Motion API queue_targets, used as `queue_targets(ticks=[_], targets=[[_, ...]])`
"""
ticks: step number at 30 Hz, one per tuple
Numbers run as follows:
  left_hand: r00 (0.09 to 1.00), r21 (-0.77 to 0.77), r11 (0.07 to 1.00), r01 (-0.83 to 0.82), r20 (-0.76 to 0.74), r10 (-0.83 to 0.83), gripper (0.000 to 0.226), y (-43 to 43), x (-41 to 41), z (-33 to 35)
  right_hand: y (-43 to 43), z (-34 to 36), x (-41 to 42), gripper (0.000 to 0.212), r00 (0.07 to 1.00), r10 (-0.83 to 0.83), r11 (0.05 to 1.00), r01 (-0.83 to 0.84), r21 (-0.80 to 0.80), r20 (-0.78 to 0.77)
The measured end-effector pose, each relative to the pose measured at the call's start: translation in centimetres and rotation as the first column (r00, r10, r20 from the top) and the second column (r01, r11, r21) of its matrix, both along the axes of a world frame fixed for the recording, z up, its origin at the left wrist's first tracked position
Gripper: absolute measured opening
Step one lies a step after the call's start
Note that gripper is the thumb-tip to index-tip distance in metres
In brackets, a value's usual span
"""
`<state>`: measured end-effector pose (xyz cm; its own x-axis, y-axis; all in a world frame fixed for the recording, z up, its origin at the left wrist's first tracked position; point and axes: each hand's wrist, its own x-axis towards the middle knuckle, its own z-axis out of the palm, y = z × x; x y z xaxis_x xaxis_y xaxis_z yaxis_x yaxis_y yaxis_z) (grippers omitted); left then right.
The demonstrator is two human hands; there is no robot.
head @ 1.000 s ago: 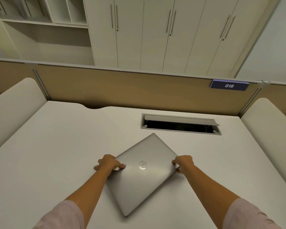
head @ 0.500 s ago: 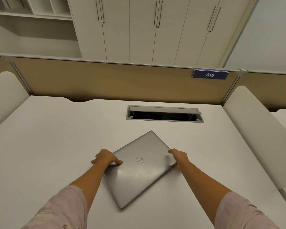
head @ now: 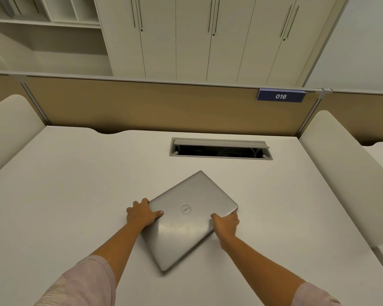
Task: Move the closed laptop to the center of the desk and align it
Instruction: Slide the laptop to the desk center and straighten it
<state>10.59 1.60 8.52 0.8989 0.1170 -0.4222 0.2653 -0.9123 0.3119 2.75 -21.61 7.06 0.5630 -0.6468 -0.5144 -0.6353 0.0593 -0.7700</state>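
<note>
A closed silver laptop (head: 187, 226) with a round logo lies on the white desk (head: 64, 206), turned at an angle so one corner points away from me. My left hand (head: 142, 214) grips its left corner, thumb on the lid. My right hand (head: 226, 224) holds the right edge near the right corner, fingers curled under it. Both forearms reach in from the bottom of the view.
An open cable slot (head: 220, 149) is set into the desk just behind the laptop. A tan partition (head: 164, 107) with a blue "016" label (head: 280, 96) backs the desk. Cream side dividers stand at left (head: 9, 127) and right (head: 341, 168). White cabinets are behind.
My right hand has slid from the laptop's right corner down along its right edge and curled under it. The left hand keeps its grip. The laptop stays angled, roughly in place.
</note>
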Motion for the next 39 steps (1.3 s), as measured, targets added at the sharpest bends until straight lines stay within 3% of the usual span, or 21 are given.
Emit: queue_targets(ticks=[6,11,18,24,28,32,39], targets=[[0.998,0.104,0.993,0.061,0.007,-0.062,0.081,-1.4,-3.2,0.1,-1.5,-0.2,0.2,0.083,0.99,-0.012,0.999,0.008,0.034,0.14],[0.994,0.126,0.987,0.1,-0.06,-0.093,0.088,-4.4,-6.3,-0.2,-5.3,0.5,2.0,0.061,0.971,0.147,0.989,-0.144,-0.027,0.188],[0.986,-0.006,0.994,0.111,-0.123,-0.111,0.084,-9.4,-10.3,-1.6,-8.9,0.5,2.6,0.058,0.899,0.419,0.905,-0.404,-0.132,0.127],[0.938,0.09,0.942,0.323,-0.165,-0.306,0.078,-9.1,-8.8,-1.1,-8.9,-0.9,0.7,0.076,0.847,0.53,0.809,-0.492,-0.322,0.038],[0.942,0.118,0.942,0.313,0.085,-0.324,0.079,-9.6,-6.2,0.0,-8.9,-1.6,-1.3,0.088,0.806,0.591,0.728,-0.544,-0.417,-0.019],[0.874,0.122,0.914,0.387,0.268,-0.406,0.078,-11.2,-3.4,0.1,-9.4,-1.2,-4.2,0.085,0.671,0.741,0.568,-0.626,-0.535,0.002],[0.798,0.17,0.844,0.509,0.275,-0.537,0.079,-13.6,1.8,-0.9,-11.4,-0.2,-9.4,0.095,0.574,0.819,0.498,-0.714,-0.492,-0.003]])
